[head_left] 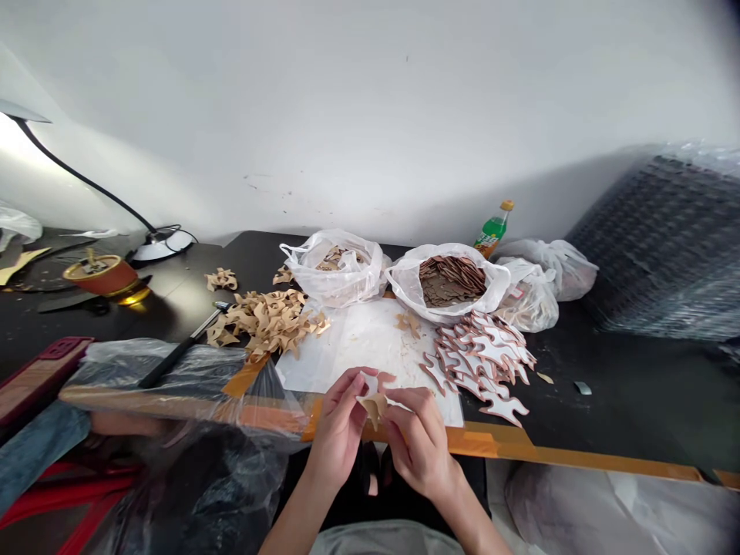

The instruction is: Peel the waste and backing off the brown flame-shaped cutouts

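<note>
My left hand [340, 424] and my right hand [421, 435] meet at the table's front edge, fingers closed on a small tan and white cut-out piece [375, 404] between them. Part of the piece is hidden by the fingers. Just beyond lies a white sheet [370, 339] with a loose tan piece [408, 324] on it. A heap of tan cut-outs [269, 320] is to the left of the sheet. Right of it, white cut-outs with brown edges [482, 358] lie overlapping.
Behind are two open plastic bags [341, 289], [413, 293] of pieces, a green bottle [492, 231] and tied bags [526, 301]. At left are a cutter-like tool [179, 351], a pot [104, 276] and a lamp base [163, 245]. A dark stack [664, 247] stands right.
</note>
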Tool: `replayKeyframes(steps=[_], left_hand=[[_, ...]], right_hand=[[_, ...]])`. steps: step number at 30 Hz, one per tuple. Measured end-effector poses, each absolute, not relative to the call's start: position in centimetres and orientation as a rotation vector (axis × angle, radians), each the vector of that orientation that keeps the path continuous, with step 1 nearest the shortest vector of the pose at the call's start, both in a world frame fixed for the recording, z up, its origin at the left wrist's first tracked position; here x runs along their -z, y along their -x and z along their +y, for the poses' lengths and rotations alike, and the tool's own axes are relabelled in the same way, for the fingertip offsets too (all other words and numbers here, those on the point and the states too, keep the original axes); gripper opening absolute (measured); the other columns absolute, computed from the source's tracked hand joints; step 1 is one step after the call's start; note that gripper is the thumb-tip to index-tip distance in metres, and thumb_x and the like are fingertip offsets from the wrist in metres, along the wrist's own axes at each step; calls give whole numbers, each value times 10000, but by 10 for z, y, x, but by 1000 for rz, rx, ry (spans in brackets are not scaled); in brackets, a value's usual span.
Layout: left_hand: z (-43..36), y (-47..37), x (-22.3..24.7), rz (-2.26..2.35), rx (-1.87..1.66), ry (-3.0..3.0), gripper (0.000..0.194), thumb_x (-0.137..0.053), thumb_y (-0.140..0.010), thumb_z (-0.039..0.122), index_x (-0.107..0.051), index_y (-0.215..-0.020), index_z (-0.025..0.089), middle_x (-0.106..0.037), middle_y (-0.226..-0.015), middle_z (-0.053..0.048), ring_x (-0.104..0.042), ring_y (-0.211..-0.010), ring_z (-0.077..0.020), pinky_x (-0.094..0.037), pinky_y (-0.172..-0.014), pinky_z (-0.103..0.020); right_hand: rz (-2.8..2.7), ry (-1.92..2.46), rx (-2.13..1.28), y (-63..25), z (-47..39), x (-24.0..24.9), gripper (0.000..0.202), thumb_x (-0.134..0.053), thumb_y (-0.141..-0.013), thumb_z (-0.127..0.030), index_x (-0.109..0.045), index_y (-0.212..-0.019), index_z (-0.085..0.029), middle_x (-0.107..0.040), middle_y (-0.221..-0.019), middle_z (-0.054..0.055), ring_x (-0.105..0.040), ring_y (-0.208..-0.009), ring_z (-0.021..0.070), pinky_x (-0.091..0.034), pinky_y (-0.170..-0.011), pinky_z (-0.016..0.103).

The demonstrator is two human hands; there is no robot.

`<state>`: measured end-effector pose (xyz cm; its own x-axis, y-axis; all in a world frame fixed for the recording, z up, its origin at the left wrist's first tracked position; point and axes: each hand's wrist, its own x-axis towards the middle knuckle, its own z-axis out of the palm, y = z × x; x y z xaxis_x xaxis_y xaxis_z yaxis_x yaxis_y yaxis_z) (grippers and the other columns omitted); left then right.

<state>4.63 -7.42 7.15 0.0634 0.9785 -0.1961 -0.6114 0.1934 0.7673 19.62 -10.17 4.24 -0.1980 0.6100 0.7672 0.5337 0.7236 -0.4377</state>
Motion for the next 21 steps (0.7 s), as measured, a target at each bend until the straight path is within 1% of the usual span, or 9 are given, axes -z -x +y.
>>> replayKeyframes(steps=[3,5,8,11,17,21], left_hand=[[-74,-48,-72,798,-1310,-551,339,-889,-795,458,-774,-940,174,-725,-862,-40,-670,-783,-147,-552,-728,-228],[-74,-49,-71,767,-1308,-543,336,-873,-815,469,-762,-945,180,-740,-908,-52,-679,-806,-158,-564,-751,-249],[-73,-50,-68,733,-1339,-522,318,-860,-836,463,-755,-944,183,-717,-924,-41,-654,-804,-140,-561,-758,-240],[-72,-49,-67,720,-1355,-473,322,-860,-833,464,-741,-937,184,-678,-930,-26,-616,-786,-122,-550,-743,-227],[-72,-44,-70,762,-1401,-357,352,-926,-721,379,-647,-829,193,-624,-914,2,-575,-741,-111,-531,-699,-218],[-73,-37,-66,762,-1413,-324,341,-889,-753,365,-608,-861,206,-595,-928,5,-574,-747,-114,-545,-729,-242]], right_hand=[[-1870,851,-93,-194,-102,-39,390,-576,-951,-4,-620,-1279,-210,-719,-1170,121,-678,-1087,251,-602,-873,418],[-1874,831,-110,-192,-102,-38,387,-574,-961,-17,-616,-1293,-212,-728,-1141,114,-682,-1067,247,-605,-863,421],[-1875,811,-131,-190,-103,-36,387,-571,-969,-29,-612,-1305,-216,-732,-1117,110,-690,-1039,245,-604,-854,426],[-1884,790,-142,-187,-103,-36,386,-563,-968,-19,-610,-1308,-196,-734,-1111,118,-687,-1027,241,-599,-859,422],[-1939,749,-110,-179,-103,-40,391,-586,-942,-19,-626,-1301,-166,-744,-1087,123,-684,-965,239,-592,-836,408],[-1994,705,-94,-175,-101,-42,367,-568,-958,-43,-631,-1303,-150,-756,-1072,122,-688,-968,238,-594,-829,405]])
